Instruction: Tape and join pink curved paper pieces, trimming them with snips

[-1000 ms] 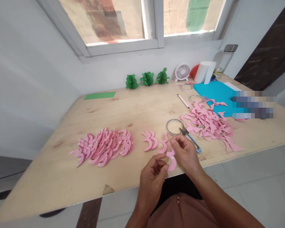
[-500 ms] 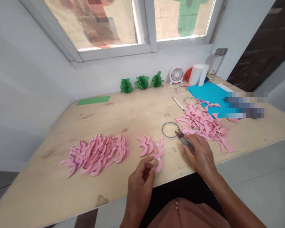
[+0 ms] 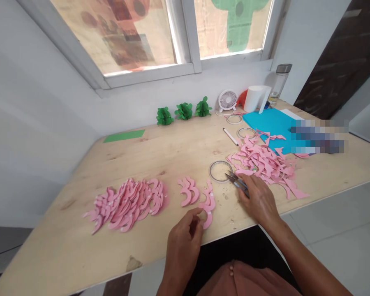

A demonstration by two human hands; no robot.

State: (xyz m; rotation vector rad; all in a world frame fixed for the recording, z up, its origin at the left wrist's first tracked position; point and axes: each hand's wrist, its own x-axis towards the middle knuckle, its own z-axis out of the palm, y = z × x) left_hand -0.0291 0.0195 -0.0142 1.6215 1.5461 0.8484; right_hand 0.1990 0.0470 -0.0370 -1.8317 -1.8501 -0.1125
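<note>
My left hand (image 3: 184, 237) pinches a pink crescent-shaped paper piece (image 3: 207, 218) by its end near the wooden table's front edge (image 3: 80, 230). My right hand (image 3: 256, 201) lies on the table with its fingers closed round the handles of small scissors (image 3: 236, 181), whose blades point to a clear ring (image 3: 220, 170). A few more pink crescents (image 3: 188, 190) lie just beyond my left hand. Further left is a big pile of pink crescents (image 3: 128, 202). A heap of pink paper scraps (image 3: 265, 162) lies beyond my right hand.
A blue sheet (image 3: 273, 123), a white pen (image 3: 230, 136), two more rings (image 3: 246, 132), a small white fan (image 3: 227, 99), a white roll (image 3: 255, 98) and a bottle (image 3: 279, 84) stand at the back right. Three green paper ornaments (image 3: 183, 111) and a green sheet (image 3: 124, 135) lie at the back.
My right hand let go of the pink piece and moved right onto the scissors. My left hand kept the crescent. The view tilted up slightly.
</note>
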